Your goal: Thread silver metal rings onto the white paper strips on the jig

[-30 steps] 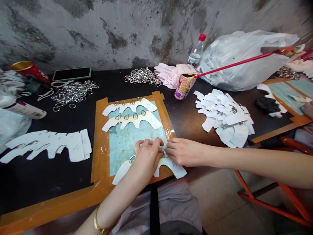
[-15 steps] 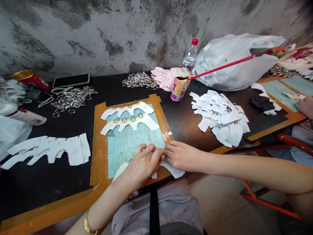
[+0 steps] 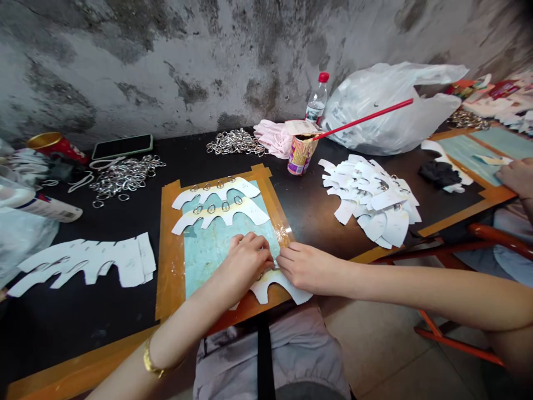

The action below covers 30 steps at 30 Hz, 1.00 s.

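**Both hands on card strip**

I'm watching the left hand (image 3: pixel 245 261) and right hand (image 3: pixel 310 268) curving down onto a white die-cut card strip (image 3: pixel 287 290), fingertips touching it; I can't tell whether they're gripping. The strip is lying across the near edge of the orange-taped board (image 3: pixel 169 261).

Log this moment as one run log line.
left hand: on white card strip | right hand: same strip | beneath: orange-taped board

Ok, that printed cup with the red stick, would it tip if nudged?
Probably. The printed cup looks like light paperboard, so it should shift easily. The long red stick leans far past the rim, likely making it top-heavy that way.
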{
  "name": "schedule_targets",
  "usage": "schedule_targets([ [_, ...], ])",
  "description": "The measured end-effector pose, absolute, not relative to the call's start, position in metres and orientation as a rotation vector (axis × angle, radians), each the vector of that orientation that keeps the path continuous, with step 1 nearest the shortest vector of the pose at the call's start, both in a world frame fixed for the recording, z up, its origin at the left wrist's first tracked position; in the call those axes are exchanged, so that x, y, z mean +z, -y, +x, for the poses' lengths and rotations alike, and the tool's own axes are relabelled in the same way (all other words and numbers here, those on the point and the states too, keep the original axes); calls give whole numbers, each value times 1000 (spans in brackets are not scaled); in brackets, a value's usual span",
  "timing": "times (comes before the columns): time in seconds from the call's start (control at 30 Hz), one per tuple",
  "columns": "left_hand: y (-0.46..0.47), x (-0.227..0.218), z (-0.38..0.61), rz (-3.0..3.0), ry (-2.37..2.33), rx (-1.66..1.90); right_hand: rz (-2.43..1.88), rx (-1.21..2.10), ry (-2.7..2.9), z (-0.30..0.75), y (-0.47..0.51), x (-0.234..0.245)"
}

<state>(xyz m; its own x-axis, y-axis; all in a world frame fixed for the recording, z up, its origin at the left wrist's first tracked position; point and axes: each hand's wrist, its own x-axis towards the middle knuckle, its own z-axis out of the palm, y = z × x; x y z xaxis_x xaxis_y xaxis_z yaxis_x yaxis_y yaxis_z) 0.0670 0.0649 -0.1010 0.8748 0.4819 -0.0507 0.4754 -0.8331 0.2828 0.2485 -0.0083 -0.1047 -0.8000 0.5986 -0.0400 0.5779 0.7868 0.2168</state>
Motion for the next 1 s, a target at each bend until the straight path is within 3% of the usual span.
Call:
schedule_targets([
  [0.47, -55, -104, 43, 3206, -62, 266, 985, 305, -2881, 249, 12, -111],
  [1.0, -69, -104, 58, 2863, -339, 3, 1092, 292, -2862, 243, 19, -110],
])
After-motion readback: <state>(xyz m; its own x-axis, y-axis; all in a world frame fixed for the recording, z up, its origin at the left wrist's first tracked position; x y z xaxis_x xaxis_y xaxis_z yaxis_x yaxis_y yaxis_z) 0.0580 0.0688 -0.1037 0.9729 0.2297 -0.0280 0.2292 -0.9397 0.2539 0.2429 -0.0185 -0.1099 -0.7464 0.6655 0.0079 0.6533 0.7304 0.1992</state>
